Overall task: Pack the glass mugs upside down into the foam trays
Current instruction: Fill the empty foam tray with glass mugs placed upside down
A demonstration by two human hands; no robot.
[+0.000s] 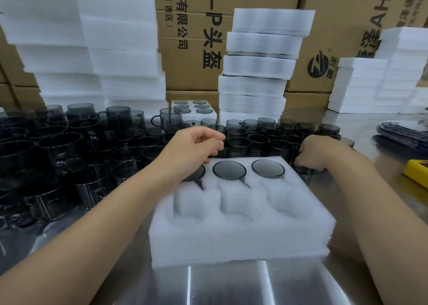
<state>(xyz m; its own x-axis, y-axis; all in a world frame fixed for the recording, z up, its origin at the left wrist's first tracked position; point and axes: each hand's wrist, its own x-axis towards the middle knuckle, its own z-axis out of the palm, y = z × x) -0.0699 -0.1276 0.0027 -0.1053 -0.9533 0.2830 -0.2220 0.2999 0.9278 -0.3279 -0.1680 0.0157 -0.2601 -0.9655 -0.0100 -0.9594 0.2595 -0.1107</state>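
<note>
**Mia:** Where is the foam tray (240,233)?

**Ben:** It sits in the middle of the shiny table (231,286), between the two arms.

**Mia:** What is in it?

**Ben:** Three dark glass mugs stand upside down in the far row: the left mug (196,176), the middle mug (229,170) and the right mug (268,168). The three near holes have nothing in them.

**Mia:** What is the left hand (199,145) doing?

**Ben:** It hangs over the far left corner of the tray, just above the left mug. Its fingers are loosely bent and hold nothing.

**Mia:** And the right hand (317,153)?

**Ben:** It is just past the far right corner of the tray. Its fingers curl down around a loose mug (304,171) standing beside the tray.

**Mia:** Are there more mugs?

**Ben:** Yes, many mugs (69,147) crowd the table to the left and far side. A far tray (191,106) holds six upside-down mugs. Tall foam stacks (261,50) stand in front of the cardboard boxes (190,26).
</note>
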